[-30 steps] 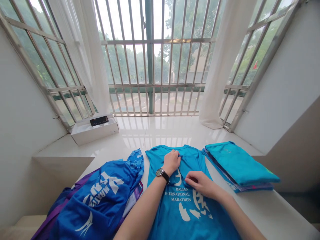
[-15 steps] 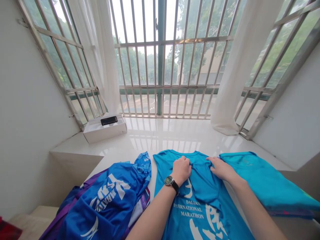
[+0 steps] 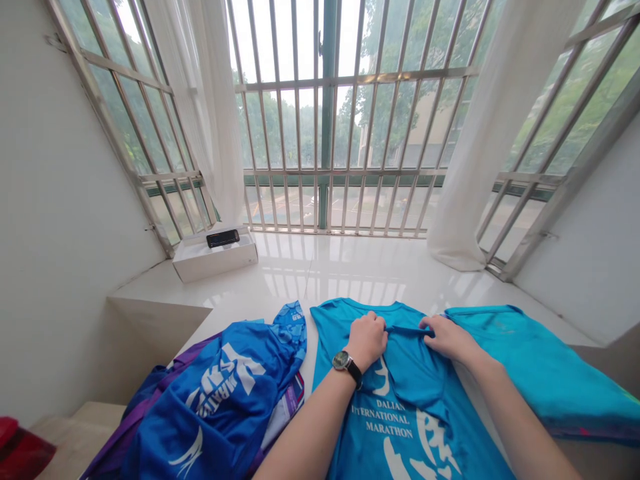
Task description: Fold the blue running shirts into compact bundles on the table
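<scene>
A light blue T-shirt (image 3: 415, 380) printed "Dalian International Marathon" lies spread on the white ledge (image 3: 350, 273), its upper part folded over. My left hand (image 3: 367, 341), with a black-strapped wristwatch (image 3: 344, 362) on the wrist, grips the fabric near the collar. My right hand (image 3: 449, 338) pinches the same folded cloth, and a taut strip of it runs between the hands. A turquoise shirt pile (image 3: 545, 373) sits just right of my right hand, and its lower layers are partly hidden.
Crumpled royal blue and purple garments (image 3: 220, 393) lie left of the T-shirt. A white box (image 3: 215, 260) with a black device on it stands at the far left of the ledge. Barred windows and white curtains form the back. A red object (image 3: 20, 450) shows at lower left.
My hands have drawn closer to the collar and the fold now stretches taut between them. The whole view has shifted, with the scene sitting further right and lower than a second ago.
</scene>
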A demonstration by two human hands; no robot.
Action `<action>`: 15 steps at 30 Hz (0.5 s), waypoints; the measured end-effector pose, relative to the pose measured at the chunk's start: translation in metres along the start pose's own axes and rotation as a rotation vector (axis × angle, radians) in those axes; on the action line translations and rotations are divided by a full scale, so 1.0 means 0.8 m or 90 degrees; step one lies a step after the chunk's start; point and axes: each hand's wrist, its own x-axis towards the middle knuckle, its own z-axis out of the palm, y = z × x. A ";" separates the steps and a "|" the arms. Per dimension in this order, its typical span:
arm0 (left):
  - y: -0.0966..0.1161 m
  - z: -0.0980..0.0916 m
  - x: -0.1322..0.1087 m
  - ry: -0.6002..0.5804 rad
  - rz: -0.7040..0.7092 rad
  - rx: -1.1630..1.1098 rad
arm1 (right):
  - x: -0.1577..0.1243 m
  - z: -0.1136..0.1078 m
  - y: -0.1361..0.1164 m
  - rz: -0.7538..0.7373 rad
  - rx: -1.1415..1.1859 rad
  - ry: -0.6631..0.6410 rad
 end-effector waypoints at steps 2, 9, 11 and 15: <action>0.000 -0.001 0.000 -0.007 -0.005 -0.006 | 0.001 -0.005 0.002 -0.011 -0.004 -0.010; 0.000 -0.004 -0.001 -0.020 -0.033 -0.037 | 0.001 -0.019 -0.004 -0.065 0.059 -0.009; 0.000 -0.003 -0.001 -0.014 -0.038 -0.042 | 0.001 -0.019 -0.007 -0.056 0.061 -0.006; -0.001 0.000 0.001 0.003 -0.039 -0.053 | 0.002 -0.016 -0.010 -0.033 0.053 -0.001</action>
